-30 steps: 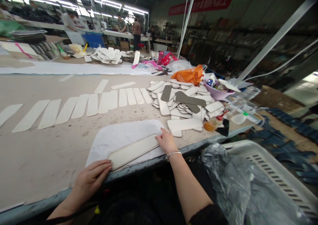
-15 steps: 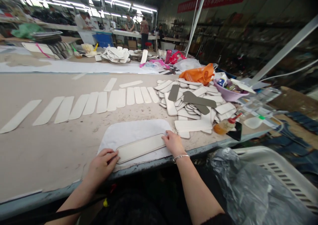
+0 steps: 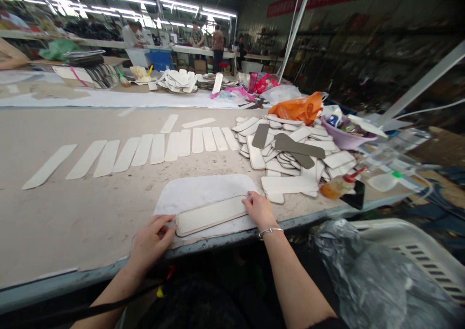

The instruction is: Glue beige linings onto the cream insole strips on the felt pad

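A long off-white panel with rounded ends and a dark edge (image 3: 212, 215) lies slantwise on a white sheet with rounded corners (image 3: 196, 187), close to the table's front edge. My left hand (image 3: 154, 239) is at its left end, thumb and forefinger bent against the edge. At the other end, the thumb and fingers of my right hand (image 3: 259, 209) pinch the upper right corner. A row of similar pale strips (image 3: 125, 154) lies farther back on the table. Right of my right hand is a heap of dark-edged panels (image 3: 286, 183), with grey pieces (image 3: 300, 147) on top.
A bottle of amber liquid with a red tip (image 3: 337, 186) lies beside the heap. Behind are an orange bag (image 3: 298, 108) and a purple basin (image 3: 348, 137). A white basket (image 3: 417, 251) with grey plastic stands below the table edge at right. Several people are in the background.
The left end of the panel has settled over its dark outline, and my left fingers have loosened slightly there. My right hand keeps its pinch. The whole view has shifted a little.
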`<state>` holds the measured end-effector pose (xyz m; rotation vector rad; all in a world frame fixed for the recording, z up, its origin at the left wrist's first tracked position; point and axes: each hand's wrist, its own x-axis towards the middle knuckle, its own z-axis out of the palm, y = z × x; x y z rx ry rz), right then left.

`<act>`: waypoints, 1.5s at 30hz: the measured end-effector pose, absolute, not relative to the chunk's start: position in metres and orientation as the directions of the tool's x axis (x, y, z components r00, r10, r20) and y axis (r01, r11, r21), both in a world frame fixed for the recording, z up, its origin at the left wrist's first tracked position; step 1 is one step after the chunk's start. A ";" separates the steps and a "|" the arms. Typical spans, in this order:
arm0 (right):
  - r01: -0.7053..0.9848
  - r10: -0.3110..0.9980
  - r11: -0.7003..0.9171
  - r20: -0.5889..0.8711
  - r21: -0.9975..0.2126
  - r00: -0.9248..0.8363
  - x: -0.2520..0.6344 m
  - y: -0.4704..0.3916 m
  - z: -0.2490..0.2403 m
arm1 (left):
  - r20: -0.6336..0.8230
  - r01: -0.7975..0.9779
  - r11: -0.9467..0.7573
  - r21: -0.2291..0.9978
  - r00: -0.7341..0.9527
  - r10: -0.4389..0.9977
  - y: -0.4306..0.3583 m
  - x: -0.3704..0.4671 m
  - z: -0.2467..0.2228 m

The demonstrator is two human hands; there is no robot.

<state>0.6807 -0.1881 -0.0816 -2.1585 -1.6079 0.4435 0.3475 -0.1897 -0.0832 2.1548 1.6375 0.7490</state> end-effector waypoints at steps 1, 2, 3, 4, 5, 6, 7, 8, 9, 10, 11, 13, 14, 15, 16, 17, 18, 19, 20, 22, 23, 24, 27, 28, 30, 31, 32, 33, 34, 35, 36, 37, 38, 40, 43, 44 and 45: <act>0.828 0.960 -0.244 -0.006 -0.504 0.279 0.681 -0.188 -0.082 | 0.216 0.786 -0.258 0.562 0.163 0.963 -0.191 0.347 -0.083; 0.829 0.962 -0.238 -0.002 -0.507 0.274 0.681 -0.188 -0.083 | 0.223 0.794 -0.241 0.558 0.136 0.965 -0.192 0.348 -0.082; 0.829 0.963 -0.232 0.001 -0.509 0.270 0.681 -0.188 -0.083 | 0.231 0.806 -0.236 0.542 0.128 0.965 -0.192 0.349 -0.081; 0.828 0.963 -0.230 0.003 -0.512 0.269 0.681 -0.189 -0.083 | 0.234 0.821 -0.245 0.516 0.140 0.962 -0.191 0.351 -0.081; 0.826 0.963 -0.230 0.004 -0.514 0.270 0.681 -0.189 -0.084 | 0.236 0.833 -0.262 0.487 0.163 0.958 -0.191 0.353 -0.080; 0.824 0.962 -0.232 0.005 -0.518 0.273 0.681 -0.189 -0.083 | 0.239 0.842 -0.279 0.462 0.185 0.953 -0.190 0.355 -0.080; 0.820 0.961 -0.235 0.004 -0.522 0.277 0.681 -0.189 -0.083 | 0.243 0.849 -0.290 0.442 0.198 0.950 -0.189 0.357 -0.080; 0.815 0.960 -0.239 -0.001 -0.528 0.281 0.681 -0.189 -0.083 | 0.253 0.853 -0.296 0.430 0.201 0.946 -0.188 0.357 -0.081; 0.809 0.958 -0.244 -0.007 -0.535 0.285 0.681 -0.189 -0.082 | 0.265 0.857 -0.297 0.422 0.197 0.944 -0.187 0.358 -0.083; 0.803 0.958 -0.248 -0.012 -0.542 0.288 0.681 -0.189 -0.081 | 0.279 0.859 -0.297 0.417 0.190 0.941 -0.187 0.357 -0.085; 0.797 0.957 -0.249 -0.016 -0.550 0.289 0.681 -0.189 -0.081 | 0.290 0.860 -0.297 0.415 0.185 0.939 -0.186 0.356 -0.088; 0.788 0.957 -0.248 -0.014 -0.563 0.290 0.681 -0.190 -0.079 | 0.304 0.858 -0.307 0.412 0.189 0.934 -0.185 0.354 -0.093; 0.784 0.956 -0.247 -0.012 -0.569 0.293 0.680 -0.190 -0.078 | 0.311 0.855 -0.316 0.412 0.194 0.930 -0.184 0.353 -0.095; 0.777 0.954 -0.252 -0.014 -0.576 0.299 0.680 -0.190 -0.076 | 0.318 0.850 -0.326 0.413 0.201 0.927 -0.183 0.351 -0.097; 0.768 0.951 -0.263 -0.023 -0.584 0.308 0.680 -0.190 -0.075 | 0.326 0.847 -0.336 0.412 0.207 0.922 -0.183 0.351 -0.098; 0.758 0.947 -0.279 -0.037 -0.590 0.320 0.680 -0.191 -0.074 | 0.334 0.844 -0.345 0.410 0.213 0.918 -0.182 0.350 -0.100; 0.748 0.942 -0.296 -0.050 -0.594 0.332 0.680 -0.191 -0.073 | 0.341 0.842 -0.353 0.407 0.219 0.914 -0.182 0.349 -0.100; 0.741 0.938 -0.309 -0.060 -0.596 0.342 0.680 -0.190 -0.072 | 0.346 0.841 -0.360 0.404 0.224 0.911 -0.182 0.349 -0.101; 0.736 0.935 -0.317 -0.066 -0.598 0.349 0.680 -0.190 -0.071 | 0.349 0.840 -0.366 0.400 0.230 0.909 -0.181 0.348 -0.102; 0.734 0.933 -0.319 -0.065 -0.600 0.353 0.680 -0.190 -0.071 | 0.343 0.843 -0.367 0.393 0.236 0.909 -0.181 0.348 -0.102; 0.734 0.935 -0.313 -0.061 -0.603 0.350 0.680 -0.190 -0.071 | 0.337 0.846 -0.365 0.390 0.238 0.911 -0.181 0.348 -0.102; 0.734 0.938 -0.305 -0.056 -0.607 0.343 0.680 -0.190 -0.072 | 0.330 0.849 -0.361 0.387 0.238 0.913 -0.180 0.348 -0.102; 0.740 0.946 -0.274 -0.033 -0.614 0.323 0.680 -0.190 -0.074 | 0.319 0.854 -0.355 0.380 0.239 0.917 -0.179 0.348 -0.102; 0.742 0.947 -0.266 -0.025 -0.616 0.319 0.680 -0.190 -0.075 | 0.322 0.854 -0.355 0.380 0.238 0.916 -0.179 0.348 -0.102; 0.743 0.949 -0.255 -0.015 -0.619 0.314 0.681 -0.189 -0.076 | 0.328 0.853 -0.357 0.381 0.236 0.915 -0.179 0.349 -0.102; 0.741 0.950 -0.252 -0.015 -0.622 0.311 0.681 -0.189 -0.076 | 0.330 0.852 -0.358 0.381 0.237 0.914 -0.179 0.349 -0.101; 0.740 0.951 -0.252 -0.017 -0.624 0.309 0.682 -0.189 -0.076 | 0.332 0.852 -0.359 0.382 0.236 0.913 -0.179 0.350 -0.101; 0.739 0.952 -0.253 -0.022 -0.625 0.307 0.682 -0.189 -0.076 | 0.334 0.851 -0.360 0.383 0.236 0.913 -0.179 0.350 -0.100; 0.738 0.952 -0.255 -0.028 -0.624 0.306 0.682 -0.188 -0.076 | 0.338 0.850 -0.359 0.385 0.232 0.912 -0.179 0.350 -0.100; 0.740 0.952 -0.257 -0.034 -0.622 0.303 0.682 -0.188 -0.076 | 0.340 0.849 -0.358 0.389 0.229 0.912 -0.179 0.351 -0.099; 0.743 0.953 -0.259 -0.038 -0.618 0.301 0.682 -0.188 -0.076 | 0.342 0.847 -0.357 0.395 0.225 0.912 -0.179 0.351 -0.099; 0.747 0.953 -0.260 -0.040 -0.612 0.299 0.681 -0.188 -0.076 | 0.340 0.844 -0.357 0.401 0.225 0.913 -0.180 0.351 -0.098; 0.753 0.955 -0.259 -0.041 -0.605 0.295 0.680 -0.188 -0.076 | 0.337 0.841 -0.356 0.407 0.224 0.914 -0.180 0.352 -0.097; 0.774 0.958 -0.253 -0.041 -0.580 0.282 0.679 -0.189 -0.075 | 0.325 0.839 -0.351 0.415 0.224 0.919 -0.181 0.353 -0.096; 0.838 0.955 -0.265 -0.013 -0.477 0.295 0.678 -0.193 -0.073 | 0.316 0.841 -0.346 0.416 0.223 0.922 -0.183 0.354 -0.094; 0.856 0.949 -0.282 0.008 -0.433 0.317 0.678 -0.194 -0.073 | 0.321 0.842 -0.348 0.413 0.223 0.920 -0.183 0.354 -0.093; 0.868 0.940 -0.301 0.032 -0.396 0.340 0.679 -0.195 -0.073 | 0.326 0.842 -0.352 0.409 0.226 0.918 -0.183 0.354 -0.093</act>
